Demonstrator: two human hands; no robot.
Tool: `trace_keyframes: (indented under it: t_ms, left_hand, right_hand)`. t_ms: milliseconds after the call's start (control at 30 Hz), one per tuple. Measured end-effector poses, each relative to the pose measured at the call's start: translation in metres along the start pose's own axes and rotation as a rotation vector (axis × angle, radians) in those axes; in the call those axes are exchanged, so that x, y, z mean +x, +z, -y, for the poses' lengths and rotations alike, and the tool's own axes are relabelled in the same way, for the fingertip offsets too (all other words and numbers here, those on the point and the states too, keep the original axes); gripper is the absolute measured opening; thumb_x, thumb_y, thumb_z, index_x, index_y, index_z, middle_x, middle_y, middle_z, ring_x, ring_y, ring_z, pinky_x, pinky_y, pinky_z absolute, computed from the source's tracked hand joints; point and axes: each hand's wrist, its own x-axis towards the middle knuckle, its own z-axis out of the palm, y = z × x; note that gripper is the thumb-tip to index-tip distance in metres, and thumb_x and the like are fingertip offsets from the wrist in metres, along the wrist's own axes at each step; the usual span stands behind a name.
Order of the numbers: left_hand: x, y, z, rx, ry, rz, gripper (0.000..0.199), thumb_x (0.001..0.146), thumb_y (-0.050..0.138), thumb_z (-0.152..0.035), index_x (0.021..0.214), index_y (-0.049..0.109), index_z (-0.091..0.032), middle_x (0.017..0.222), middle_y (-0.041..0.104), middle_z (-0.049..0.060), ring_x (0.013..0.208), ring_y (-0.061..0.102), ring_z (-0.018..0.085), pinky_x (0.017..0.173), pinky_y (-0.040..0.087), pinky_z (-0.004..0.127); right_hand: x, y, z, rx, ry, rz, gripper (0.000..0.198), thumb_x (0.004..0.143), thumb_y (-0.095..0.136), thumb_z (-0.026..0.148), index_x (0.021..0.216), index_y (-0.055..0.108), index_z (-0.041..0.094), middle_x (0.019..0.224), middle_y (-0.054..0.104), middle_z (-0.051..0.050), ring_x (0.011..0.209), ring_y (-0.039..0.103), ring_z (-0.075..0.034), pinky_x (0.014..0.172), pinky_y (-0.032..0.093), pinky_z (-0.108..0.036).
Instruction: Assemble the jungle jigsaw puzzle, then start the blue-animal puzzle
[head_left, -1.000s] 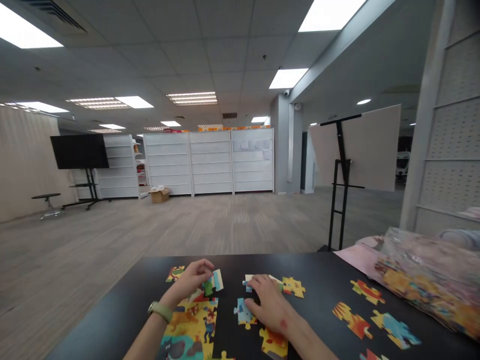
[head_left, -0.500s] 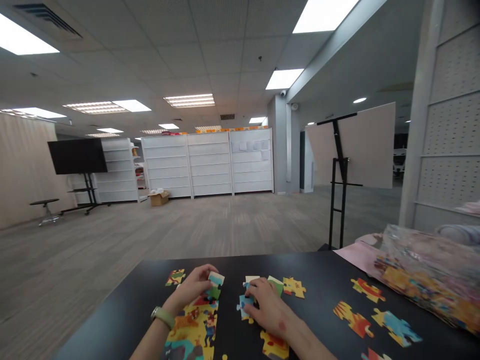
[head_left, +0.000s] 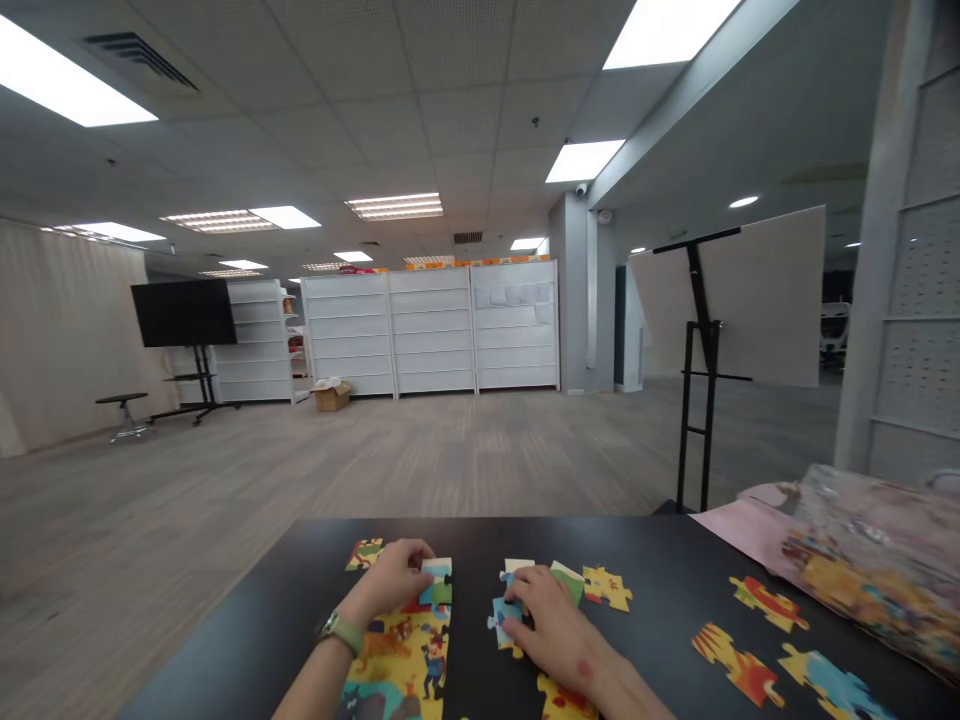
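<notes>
My left hand (head_left: 394, 580) is closed on a blue-and-green puzzle piece (head_left: 438, 584) with a pale top edge. That piece sits flat at the upper right of a joined puzzle section (head_left: 397, 650) showing a tiger and a figure. My right hand (head_left: 551, 620) lies over another group of pieces, its bent fingers and thumb around a light-blue puzzle piece (head_left: 502, 622); the hand covers part of it. A green piece (head_left: 568, 580) shows behind the right fingers, beside a yellow piece (head_left: 609, 588). Below the right wrist lies a yellow-and-red piece (head_left: 561, 700), partly hidden.
Loose pieces lie on the black table (head_left: 645, 650): a red-and-yellow piece (head_left: 766, 602), a striped piece (head_left: 739, 662), a blue-and-yellow piece (head_left: 832, 682) and a small piece (head_left: 364, 553). A clear plastic bag (head_left: 877, 580) occupies the right side. An easel (head_left: 699, 400) stands beyond.
My left hand has lowered its puzzle piece from a tilt to flat, in line with the joined section. The right hand stays over its pieces. The whole view has shifted slightly.
</notes>
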Motion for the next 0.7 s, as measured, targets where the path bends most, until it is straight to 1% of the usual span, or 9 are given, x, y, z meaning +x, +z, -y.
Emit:
trace_keyframes:
  t_ms: [67,133,200,333,467,600,700]
  left_hand:
    - [0.002,0.001,0.005,0.042,-0.006,-0.007,0.023,0.066,0.065,-0.020,0.087,0.075,-0.019,0.088,0.067,0.004,0.085,0.060,0.023,0.077,0.041,0.030]
    - [0.003,0.003,0.010,0.066,0.003,-0.002,0.024,0.068,0.067,-0.023,0.090,0.076,-0.020,0.097,0.069,0.006,0.093,0.060,0.026,0.084,0.042,0.032]
    - [0.003,0.004,0.013,0.078,0.017,0.012,0.024,0.071,0.068,-0.026,0.092,0.077,-0.020,0.100,0.069,0.007,0.097,0.060,0.027,0.087,0.042,0.034]
    - [0.002,0.004,0.014,0.086,0.032,0.024,0.025,0.074,0.068,-0.031,0.095,0.078,-0.020,0.103,0.068,0.008,0.101,0.059,0.028,0.088,0.042,0.034]
    - [0.001,0.004,0.008,0.074,0.050,0.022,0.026,0.074,0.067,-0.028,0.097,0.076,-0.020,0.102,0.069,0.007,0.099,0.060,0.027,0.086,0.041,0.033]
    - [0.001,0.003,-0.001,0.039,0.066,0.049,0.023,0.072,0.065,-0.023,0.092,0.075,-0.019,0.089,0.071,0.004,0.084,0.062,0.022,0.075,0.042,0.029]
    - [0.000,0.002,-0.006,0.008,0.082,0.069,0.022,0.071,0.065,-0.022,0.090,0.075,-0.019,0.085,0.071,0.003,0.081,0.062,0.021,0.074,0.041,0.028]
  right_hand:
    - [0.001,0.002,-0.002,-0.002,-0.003,0.002,0.020,0.083,0.061,0.026,0.101,0.069,0.021,0.120,0.064,-0.008,0.119,0.053,-0.028,0.104,0.036,-0.041]
    - [0.001,0.003,-0.003,-0.005,-0.006,-0.004,0.020,0.083,0.061,0.025,0.101,0.069,0.021,0.120,0.064,-0.008,0.118,0.054,-0.028,0.104,0.037,-0.040]
    - [0.002,0.004,-0.004,-0.005,-0.011,-0.013,0.020,0.082,0.061,0.025,0.101,0.068,0.021,0.120,0.064,-0.008,0.117,0.055,-0.027,0.103,0.038,-0.040]
    - [0.001,0.003,-0.003,-0.003,-0.006,-0.008,0.019,0.082,0.061,0.026,0.100,0.068,0.022,0.118,0.064,-0.008,0.115,0.056,-0.027,0.102,0.040,-0.040]
    - [0.002,0.002,-0.001,-0.003,0.008,-0.003,0.021,0.081,0.061,0.024,0.100,0.068,0.022,0.120,0.064,-0.008,0.116,0.055,-0.028,0.103,0.039,-0.041]
    - [0.001,0.002,-0.001,0.007,0.025,0.005,0.021,0.081,0.061,0.025,0.101,0.068,0.022,0.122,0.064,-0.008,0.118,0.054,-0.027,0.104,0.037,-0.040]
    - [0.000,0.002,-0.001,0.008,0.023,0.003,0.022,0.081,0.061,0.024,0.102,0.068,0.022,0.121,0.064,-0.008,0.118,0.054,-0.027,0.103,0.037,-0.040]
